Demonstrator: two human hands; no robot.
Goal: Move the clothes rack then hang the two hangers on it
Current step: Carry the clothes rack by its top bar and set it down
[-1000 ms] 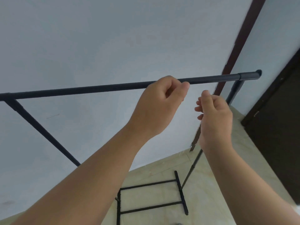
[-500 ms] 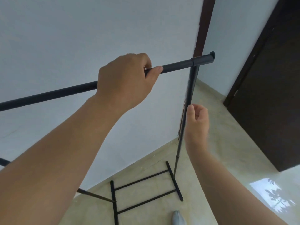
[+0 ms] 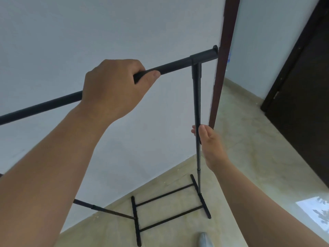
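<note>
The black clothes rack (image 3: 178,65) stands in front of a pale wall, its top bar slanting up to the right. My left hand (image 3: 114,88) is wrapped around that top bar near its right end. My right hand (image 3: 210,145) is at the rack's right upright pole, about halfway down, thumb on the near side and fingertips showing past the pole. The rack's base (image 3: 170,209) with two crossbars rests on the beige floor. No hangers are in view.
A dark red door frame (image 3: 222,68) stands just right of the rack's top corner. A dark brown door (image 3: 306,86) fills the far right. A grey shoe tip (image 3: 204,240) shows at the bottom edge on the glossy tiled floor (image 3: 258,157).
My left hand closed fully over the top bar. My right hand dropped from beside the bar to the right upright pole. The view swung right and down, showing more floor and the door.
</note>
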